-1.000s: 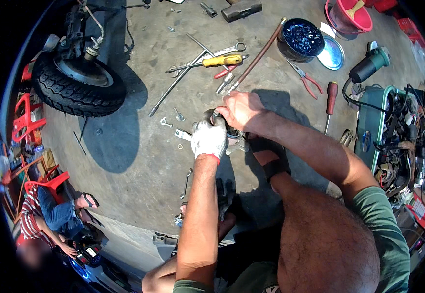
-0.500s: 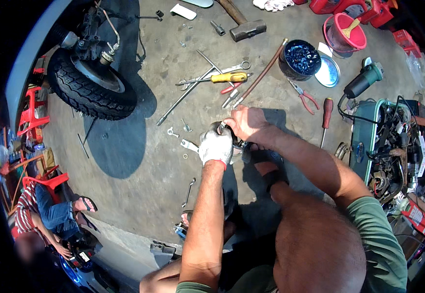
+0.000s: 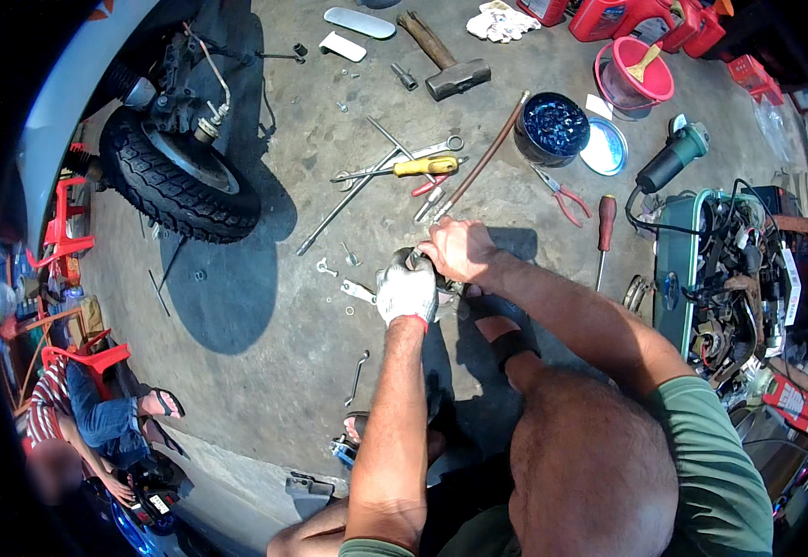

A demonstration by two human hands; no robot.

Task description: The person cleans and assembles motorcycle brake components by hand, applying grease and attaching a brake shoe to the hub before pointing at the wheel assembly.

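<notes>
My left hand (image 3: 407, 293), in a white glove with dark fingers, grips a metal part (image 3: 445, 293) that is mostly hidden under both hands. My bare right hand (image 3: 458, 252) is closed at the top of the same part, thumb against it beside the gloved fingers. Small loose hardware (image 3: 327, 267) and a flat metal piece (image 3: 355, 290) lie just left of them. Beyond them are a brown hose (image 3: 483, 153), a yellow-handled screwdriver (image 3: 422, 165) across wrenches, red pliers (image 3: 566, 204), a red-handled screwdriver (image 3: 605, 223) and a spanner (image 3: 357, 378).
A motorbike wheel (image 3: 176, 186) stands upper left. A hammer (image 3: 455, 79), grease tub (image 3: 549, 130), pink bucket (image 3: 634, 74) and angle grinder (image 3: 668, 162) lie beyond. A green bin of parts (image 3: 678, 260) is at right. Another person (image 3: 88, 408) sits lower left by red plastic chairs (image 3: 65, 218).
My view has shifted, so the tools and wheel appear lower in the picture and more shows at the top. Both hands stay closed together on the part, with little visible change.
</notes>
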